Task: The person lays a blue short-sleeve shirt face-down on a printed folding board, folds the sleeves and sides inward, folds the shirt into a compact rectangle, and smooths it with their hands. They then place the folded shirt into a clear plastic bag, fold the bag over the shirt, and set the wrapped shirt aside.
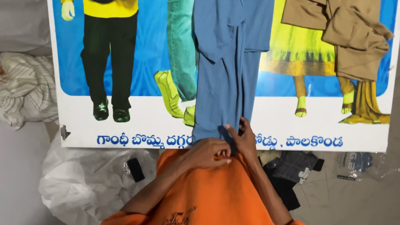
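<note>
A blue ribbed garment (225, 66) lies stretched lengthwise on a large printed poster board (88, 127) on the floor. Both my hands meet at its near hem. My left hand (208, 154) pinches the hem's edge with curled fingers. My right hand (243, 138) grips the same hem just to the right, fingers folded over the cloth. My orange shirt (216, 205) fills the lower middle of the view and hides my lap.
A folded tan garment (356, 39) lies on the board's far right. A striped cloth bundle (19, 87) sits at left, a white plastic bag (88, 180) below the board, dark folded clothes (294, 169) and a clear packet (364, 165) at right.
</note>
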